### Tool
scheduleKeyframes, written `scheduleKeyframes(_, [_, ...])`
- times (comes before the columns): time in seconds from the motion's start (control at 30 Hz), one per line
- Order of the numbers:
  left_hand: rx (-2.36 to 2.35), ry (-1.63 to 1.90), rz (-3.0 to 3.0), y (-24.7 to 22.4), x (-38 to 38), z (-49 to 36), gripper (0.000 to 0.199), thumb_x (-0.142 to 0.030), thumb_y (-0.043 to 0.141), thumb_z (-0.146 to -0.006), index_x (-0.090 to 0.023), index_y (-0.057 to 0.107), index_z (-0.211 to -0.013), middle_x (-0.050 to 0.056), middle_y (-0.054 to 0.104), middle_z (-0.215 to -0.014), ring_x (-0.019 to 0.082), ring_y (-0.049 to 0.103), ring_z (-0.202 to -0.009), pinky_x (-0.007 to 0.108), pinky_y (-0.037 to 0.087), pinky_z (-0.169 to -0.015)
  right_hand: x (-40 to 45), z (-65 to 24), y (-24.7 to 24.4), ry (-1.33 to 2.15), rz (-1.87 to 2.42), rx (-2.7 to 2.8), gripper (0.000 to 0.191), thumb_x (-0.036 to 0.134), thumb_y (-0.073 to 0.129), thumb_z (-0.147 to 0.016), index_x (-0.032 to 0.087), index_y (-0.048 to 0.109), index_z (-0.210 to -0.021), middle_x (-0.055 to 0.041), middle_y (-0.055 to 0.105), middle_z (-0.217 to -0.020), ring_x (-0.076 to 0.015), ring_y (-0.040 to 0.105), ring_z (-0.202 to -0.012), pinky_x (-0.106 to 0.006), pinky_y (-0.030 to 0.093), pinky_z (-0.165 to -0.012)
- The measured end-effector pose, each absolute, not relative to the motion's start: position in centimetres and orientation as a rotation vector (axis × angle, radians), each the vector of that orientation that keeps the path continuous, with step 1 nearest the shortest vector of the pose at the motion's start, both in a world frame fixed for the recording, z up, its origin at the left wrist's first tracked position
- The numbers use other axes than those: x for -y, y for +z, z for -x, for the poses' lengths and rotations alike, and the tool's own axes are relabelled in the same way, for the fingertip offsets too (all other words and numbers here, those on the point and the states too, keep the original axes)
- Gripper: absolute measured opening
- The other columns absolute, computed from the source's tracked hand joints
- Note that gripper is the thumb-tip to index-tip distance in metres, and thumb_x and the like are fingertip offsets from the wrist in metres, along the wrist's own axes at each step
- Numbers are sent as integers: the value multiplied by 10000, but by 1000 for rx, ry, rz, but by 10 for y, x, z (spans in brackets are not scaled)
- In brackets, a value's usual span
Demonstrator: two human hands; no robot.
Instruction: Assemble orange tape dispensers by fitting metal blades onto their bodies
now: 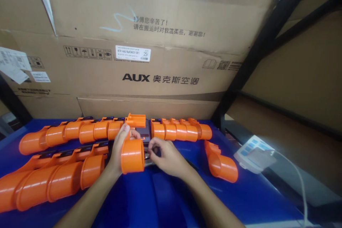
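Observation:
My left hand (119, 149) is closed around an orange plastic cylinder part (133, 156), its round open end turned to the right and a flat bracket sticking up above my thumb. Just right of that opening, my right hand (169, 157) has thumb and fingers pinched together. Something small, dark and metallic-looking shows by its fingertips, too unclear to name. Behind the hands lies a dark flat device (143, 133) with a small orange-lit spot, partly covered. A single orange part (223, 165) lies apart on the right of the blue table.
Rows of like orange parts stand on the blue table (184, 192), at the back left (87, 132), back right (181, 131) and front left (50, 181). Cardboard (171, 89) walls the back, beside a black post (248, 57). A white box (253, 155) with a cable is at the right.

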State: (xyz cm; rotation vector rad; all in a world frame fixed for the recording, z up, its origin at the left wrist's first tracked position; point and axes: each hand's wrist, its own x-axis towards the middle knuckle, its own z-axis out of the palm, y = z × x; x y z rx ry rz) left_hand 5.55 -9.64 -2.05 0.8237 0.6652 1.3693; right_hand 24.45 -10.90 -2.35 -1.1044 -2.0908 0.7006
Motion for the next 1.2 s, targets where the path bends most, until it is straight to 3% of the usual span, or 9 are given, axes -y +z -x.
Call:
scheduleKeyframes(0.1, [-702,1403,-824,-21,96,-55,466,-616,719,-798,-173,600,-716,6,616,-607,114,521,-464,240,383,-478,101,-254,-24,764,1058,1838,115,295,576,-958,201,625,-1004,-19,713,-835,-173,668,-736,-284,514,-688])
scheduleKeyframes(0.27, [-791,1398,-848,-27,94,-58,443,-598,723,-787,-172,617,-731,17,643,-634,147,577,-502,261,426,-505,87,-269,-21,733,1023,1500,308,416,689,-910,206,663,-1135,-42,747,-880,-213,706,-837,-333,554,-771])
scheduleKeyframes(0.37, [-793,1373,-901,-27,96,-62,428,-565,740,-779,-165,636,-887,26,689,-684,161,604,-533,262,454,-534,84,-271,-19,786,975,1367,356,455,745,-871,213,684,-1125,-60,766,-933,-222,717,-861,-343,573,-775])
scheduleKeyframes(0.5, [-741,1357,-961,-25,101,-67,532,-502,747,-793,-196,564,-1188,28,724,-713,182,639,-568,265,480,-575,83,-268,-21,865,909,1272,349,464,785,-838,215,706,-1069,-53,771,-912,-203,721,-790,-353,596,-776])
scheduleKeyframes(0.67, [-855,1337,-968,-27,103,-70,575,-517,750,-790,-201,572,-1236,21,706,-722,136,576,-500,225,423,-499,83,-265,-22,912,839,1199,354,433,815,-821,219,695,-1077,-40,775,-887,-192,741,-792,-379,608,-854])
scheduleKeyframes(0.87, [-871,1362,-980,-27,103,-71,584,-558,760,-784,-201,598,-1216,23,697,-712,141,602,-526,221,435,-513,85,-263,-21,948,843,1188,369,444,825,-808,212,697,-1065,-40,774,-879,-209,757,-798,-412,625,-865])
scheduleKeyframes(1.2, [-908,1386,-1065,-29,100,-68,699,-558,715,-840,-203,551,-1419,42,724,-742,162,660,-618,215,434,-541,86,-261,-20,946,844,1167,395,465,830,-798,208,704,-1069,-40,772,-852,-202,748,-776,-385,620,-840])
